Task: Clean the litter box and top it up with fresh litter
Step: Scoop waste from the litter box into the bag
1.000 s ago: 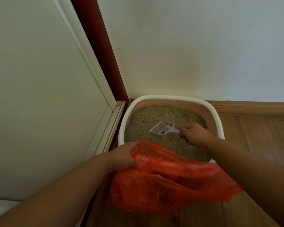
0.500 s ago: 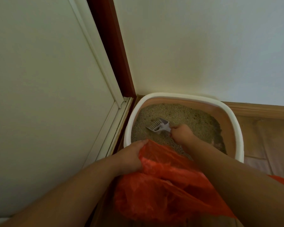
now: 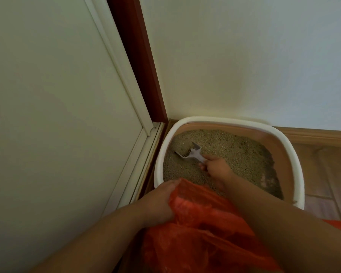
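Two hands are being used: the scoop [image 3: 189, 153] is being held by its handle in the right hand [image 3: 217, 170], blade dug into litter [image 3: 234, 154] toward the box [image 3: 295, 174]'s far-left corner, while the bag [image 3: 201, 223] is being gripped open by the left hand [image 3: 158, 203], nearer, behind the scoop.
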Action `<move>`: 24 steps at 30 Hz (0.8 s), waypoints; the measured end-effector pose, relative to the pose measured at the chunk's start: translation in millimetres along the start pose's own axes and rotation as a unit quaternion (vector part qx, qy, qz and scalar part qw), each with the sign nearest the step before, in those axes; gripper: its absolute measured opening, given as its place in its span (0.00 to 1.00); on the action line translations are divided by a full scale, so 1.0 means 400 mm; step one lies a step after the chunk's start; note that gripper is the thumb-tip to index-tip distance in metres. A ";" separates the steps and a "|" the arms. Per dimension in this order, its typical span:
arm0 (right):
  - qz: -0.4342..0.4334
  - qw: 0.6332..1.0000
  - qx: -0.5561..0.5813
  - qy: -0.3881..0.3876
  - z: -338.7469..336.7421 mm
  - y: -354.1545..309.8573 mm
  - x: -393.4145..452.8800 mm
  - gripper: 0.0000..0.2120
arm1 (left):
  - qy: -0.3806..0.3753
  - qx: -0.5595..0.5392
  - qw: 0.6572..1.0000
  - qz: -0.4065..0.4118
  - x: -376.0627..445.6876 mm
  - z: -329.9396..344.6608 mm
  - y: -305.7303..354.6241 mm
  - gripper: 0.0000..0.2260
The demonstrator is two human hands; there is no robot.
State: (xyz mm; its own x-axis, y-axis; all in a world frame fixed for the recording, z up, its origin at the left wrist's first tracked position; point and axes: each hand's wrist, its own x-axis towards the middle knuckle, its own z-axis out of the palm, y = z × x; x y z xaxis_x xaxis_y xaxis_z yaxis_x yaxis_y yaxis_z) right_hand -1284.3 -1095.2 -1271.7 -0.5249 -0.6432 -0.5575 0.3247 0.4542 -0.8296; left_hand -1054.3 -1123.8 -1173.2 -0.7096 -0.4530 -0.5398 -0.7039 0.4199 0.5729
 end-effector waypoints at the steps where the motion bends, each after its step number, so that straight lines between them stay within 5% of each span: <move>1: -0.003 1.000 0.003 -0.005 -0.024 0.001 -0.002 0.19 | -0.002 0.000 1.000 -0.005 -0.003 0.001 0.003 0.43; 13: -0.034 0.998 0.029 -0.039 -0.303 -0.032 -0.106 0.17 | -0.007 0.033 0.999 -0.021 -0.008 0.013 0.053 0.43; 17: -0.022 0.998 0.026 -0.047 -0.353 -0.045 -0.144 0.17 | -0.013 -0.006 1.000 -0.004 -0.018 0.022 0.070 0.36; 24: -0.032 0.999 -0.008 -0.031 -0.403 -0.050 -0.183 0.16 | -0.022 0.028 0.999 -0.040 -0.031 0.017 0.086 0.40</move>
State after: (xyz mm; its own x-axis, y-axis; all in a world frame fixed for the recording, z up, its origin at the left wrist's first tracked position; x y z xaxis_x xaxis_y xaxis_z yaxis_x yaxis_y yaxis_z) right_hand -1379.2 -957.7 -1209.5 -0.4946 -0.7072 -0.5051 0.2793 0.4210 -0.8630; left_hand -1069.9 -1098.5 -1151.2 -0.6512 -0.4529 -0.6089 -0.7579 0.4278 0.4925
